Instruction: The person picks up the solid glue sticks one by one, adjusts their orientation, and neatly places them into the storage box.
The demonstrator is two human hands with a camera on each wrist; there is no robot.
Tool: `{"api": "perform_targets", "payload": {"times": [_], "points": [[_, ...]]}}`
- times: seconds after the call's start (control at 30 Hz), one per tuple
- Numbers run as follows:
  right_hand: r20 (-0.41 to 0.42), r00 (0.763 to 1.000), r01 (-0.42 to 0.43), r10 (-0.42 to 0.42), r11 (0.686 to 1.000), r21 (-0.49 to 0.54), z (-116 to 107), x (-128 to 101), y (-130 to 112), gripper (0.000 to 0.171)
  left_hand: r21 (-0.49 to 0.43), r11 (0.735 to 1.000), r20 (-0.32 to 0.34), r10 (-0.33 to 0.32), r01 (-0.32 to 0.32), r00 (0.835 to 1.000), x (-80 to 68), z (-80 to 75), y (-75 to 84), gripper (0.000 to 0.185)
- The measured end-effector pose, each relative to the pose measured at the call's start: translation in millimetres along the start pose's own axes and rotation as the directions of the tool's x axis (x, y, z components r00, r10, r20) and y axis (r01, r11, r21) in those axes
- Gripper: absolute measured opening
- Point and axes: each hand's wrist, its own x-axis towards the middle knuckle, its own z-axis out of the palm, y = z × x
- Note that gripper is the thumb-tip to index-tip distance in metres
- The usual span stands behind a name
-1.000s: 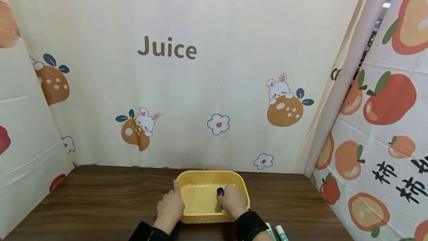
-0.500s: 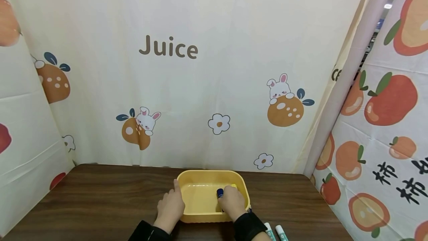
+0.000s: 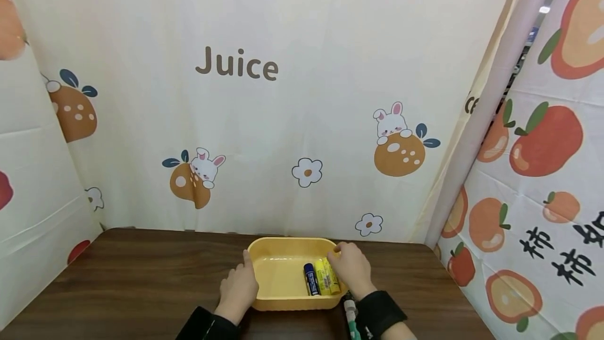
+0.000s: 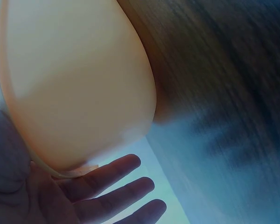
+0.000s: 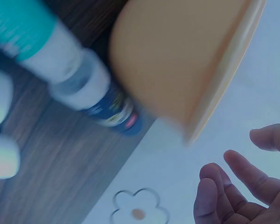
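A yellow plastic basin (image 3: 278,304) sits on the table. My left hand (image 3: 238,287) holds its left rim; in the left wrist view the thumb (image 4: 7,151) lies at the rim and several fingers (image 4: 114,196) extend straight beside it. Inside stand a dark blue glue stick (image 3: 311,279) and two yellow tubes, the left yellow tube (image 3: 323,278) and the right yellow tube (image 3: 332,279), leaning together at the right. Over the right rim is my right hand (image 3: 353,269), fingers loosely bent with nothing between them in the right wrist view.
By the basin's right side lies a teal-and-white stick (image 3: 351,316), partly under the right wrist. A navy stick (image 5: 114,109) lies end to end with it in the right wrist view, near two white ends (image 5: 2,156). Printed curtains (image 3: 330,93) enclose the table (image 3: 141,282).
My right hand has let go of the blue glue stick, leaving it in the basin, and has moved up and right to the rim. My left hand keeps its place.
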Motion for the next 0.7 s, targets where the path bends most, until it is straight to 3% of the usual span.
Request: {"api": "perform_targets", "payload": {"times": [0.33, 0.7], "points": [[-0.019, 0.997, -0.08, 0.081, 0.996, 0.046, -10.4, 2.5, 38.4, 0.029, 0.006, 1.0, 0.002, -0.004, 0.004, 1.0, 0.3, -0.7, 0.5, 0.06], [0.087, 0.987, -0.134, 0.133, 0.991, 0.005, -7.3, 2.0, 58.4, 0.027, 0.01, 1.0, -0.003, -0.007, 0.007, 1.0, 0.0, 0.3, 1.3, 0.061]]}}
